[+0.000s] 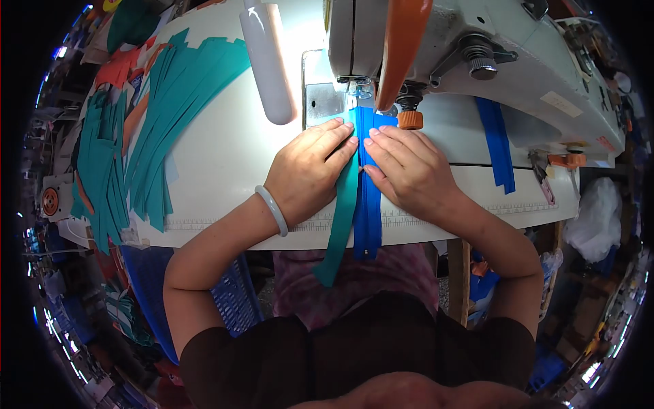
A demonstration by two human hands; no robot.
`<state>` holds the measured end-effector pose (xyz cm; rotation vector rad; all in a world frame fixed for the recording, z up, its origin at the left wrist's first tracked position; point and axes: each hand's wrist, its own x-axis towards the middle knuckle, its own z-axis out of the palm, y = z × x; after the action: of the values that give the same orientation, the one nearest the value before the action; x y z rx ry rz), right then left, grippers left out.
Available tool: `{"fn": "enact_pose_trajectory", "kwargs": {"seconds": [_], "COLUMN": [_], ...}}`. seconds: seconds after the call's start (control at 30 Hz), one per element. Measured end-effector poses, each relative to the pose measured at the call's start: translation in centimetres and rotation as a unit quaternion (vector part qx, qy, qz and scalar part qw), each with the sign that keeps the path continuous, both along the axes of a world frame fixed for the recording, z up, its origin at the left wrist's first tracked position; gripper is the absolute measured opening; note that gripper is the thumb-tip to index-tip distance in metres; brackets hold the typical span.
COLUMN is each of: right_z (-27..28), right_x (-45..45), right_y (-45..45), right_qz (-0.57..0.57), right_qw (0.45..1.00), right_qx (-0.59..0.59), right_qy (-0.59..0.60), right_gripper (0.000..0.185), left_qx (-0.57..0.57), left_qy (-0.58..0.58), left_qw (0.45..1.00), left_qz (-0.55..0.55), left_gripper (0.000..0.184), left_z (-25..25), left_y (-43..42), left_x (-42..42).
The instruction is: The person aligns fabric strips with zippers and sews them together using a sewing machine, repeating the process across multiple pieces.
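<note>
A blue zipper [368, 211] runs under the needle area of a sewing machine [446, 48] and hangs past the table's front edge. Along its left side lies a green fabric strip [343, 221], its lower end also hanging over the edge. My left hand [315, 155], with a pale bangle at the wrist, has its fingers closed on the green strip just before the presser foot [353, 102]. On the zipper's right side, my right hand [411, 163] grips the blue tape, fingertips close to the foot. The fabric beneath the fingers is partly hidden.
Bundles of green strips [187, 102] spread over the table's left. Another blue zipper [496, 146] and small snips [543, 178] lie at right. A lamp [267, 68] lights the needle area. A printed ruler [436, 217] follows the front edge. A blue basket [235, 296] stands below.
</note>
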<state>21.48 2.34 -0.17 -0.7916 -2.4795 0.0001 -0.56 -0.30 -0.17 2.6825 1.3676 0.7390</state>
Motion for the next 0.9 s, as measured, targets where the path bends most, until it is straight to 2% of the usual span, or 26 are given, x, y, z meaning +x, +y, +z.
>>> {"fn": "enact_pose_trajectory", "kwargs": {"seconds": [0.57,0.7,0.9], "right_z": [0.2,0.6,0.4], "right_x": [-0.3,-0.4,-0.3], "right_y": [1.3,1.6,1.5], "right_qz": [-0.018,-0.025,-0.017], "right_qw": [0.999,0.998,0.998], "right_qx": [0.008,-0.008,0.007], "right_qy": [-0.044,-0.052,-0.053], "right_gripper": [0.033,0.033,0.033], "left_qx": [0.014,-0.006,0.006], "left_qy": [-0.026,-0.005,0.009], "left_qw": [1.000,1.000,1.000], "left_qz": [0.004,0.018,0.012], "left_gripper": [0.046,0.047,0.045], "left_z": [-0.2,0.7,-0.5], "left_y": [1.5,1.9,1.6], "left_x": [-0.3,-0.3,-0.5]}}
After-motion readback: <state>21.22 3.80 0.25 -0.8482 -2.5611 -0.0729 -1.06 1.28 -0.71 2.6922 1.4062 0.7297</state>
